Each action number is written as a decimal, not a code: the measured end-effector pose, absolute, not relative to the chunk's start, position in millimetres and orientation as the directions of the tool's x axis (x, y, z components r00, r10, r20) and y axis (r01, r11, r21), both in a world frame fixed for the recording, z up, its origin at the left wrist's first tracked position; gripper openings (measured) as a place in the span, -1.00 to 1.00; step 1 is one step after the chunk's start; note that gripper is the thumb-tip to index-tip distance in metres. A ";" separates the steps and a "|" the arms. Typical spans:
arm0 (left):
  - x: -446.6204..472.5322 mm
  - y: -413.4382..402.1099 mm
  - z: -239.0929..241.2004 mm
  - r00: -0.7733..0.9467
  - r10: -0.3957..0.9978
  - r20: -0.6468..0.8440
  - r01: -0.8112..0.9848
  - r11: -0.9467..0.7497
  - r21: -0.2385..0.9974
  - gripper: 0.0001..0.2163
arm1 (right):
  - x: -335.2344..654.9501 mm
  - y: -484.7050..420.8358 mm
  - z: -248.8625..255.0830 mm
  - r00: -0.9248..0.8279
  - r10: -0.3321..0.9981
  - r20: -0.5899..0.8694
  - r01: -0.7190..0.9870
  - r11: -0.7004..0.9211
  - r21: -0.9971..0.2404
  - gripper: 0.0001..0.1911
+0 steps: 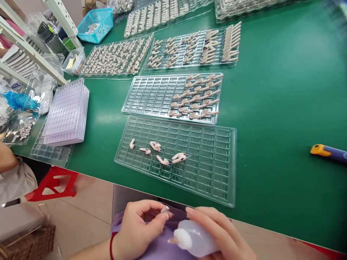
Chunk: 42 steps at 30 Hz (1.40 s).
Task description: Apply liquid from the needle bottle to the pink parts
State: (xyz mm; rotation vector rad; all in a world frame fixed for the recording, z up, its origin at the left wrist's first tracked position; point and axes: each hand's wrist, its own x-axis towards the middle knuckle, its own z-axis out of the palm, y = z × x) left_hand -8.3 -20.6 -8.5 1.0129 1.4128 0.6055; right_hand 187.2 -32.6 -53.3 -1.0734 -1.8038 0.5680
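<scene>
Left hand: we pinch a small white piece narrowly between thumb and forefinger, its fine wires poking out to the right.
Right hand: we hold a translucent bottle tipped on its side, fingers over its body, its nozzle pointing left.
Nozzle to piece: apart, the nozzle nearer to us than the pinch.
Left wrist: we wear a red cord just behind the grip.
Under both grips: purple cloth.
Just beyond the grips: a clear compartment tray with five loose white wired pieces towards its left half.
Next tray out: a second compartment tray, stalked beige pieces across its right part.
Farther beyond: more beige pieces in rows.
Well left of the grips: a stack of clear trays.
Well right of the grips: a blue-and-yellow handle on the green table.
Farthest left: a blue basket.
</scene>
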 end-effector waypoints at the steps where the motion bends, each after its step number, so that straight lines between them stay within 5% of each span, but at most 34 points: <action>1: -5.5 -21.5 -11.5 0.114 0.783 -0.611 0.107 0.602 0.791 -0.81 | 183.3 -28.1 -52.0 -0.180 0.837 0.517 0.427 0.540 -0.725 -0.54; 6: 3.3 -18.7 -25.5 0.145 0.657 -0.740 -0.209 0.751 0.626 -0.63 | 173.7 -20.0 -53.0 -0.158 0.789 0.594 0.470 0.589 -0.657 -0.68; 15: 10.8 -16.8 -30.1 0.093 0.634 -0.768 -0.287 0.755 0.589 -0.60 | 172.9 -24.0 -63.1 -0.130 0.813 0.568 0.519 0.544 -0.659 -0.71; 36: 13.6 -13.7 -34.4 0.068 0.717 -0.694 -0.239 0.687 0.686 -0.71 | 165.8 -27.5 -65.4 -0.045 0.815 0.578 0.558 0.500 -0.662 -0.73; 42: -9.5 5.6 -0.1 0.210 0.717 -0.665 0.145 0.650 0.746 -0.82 | 179.4 -25.8 -54.8 -0.069 0.866 0.494 0.374 0.482 -0.792 -0.72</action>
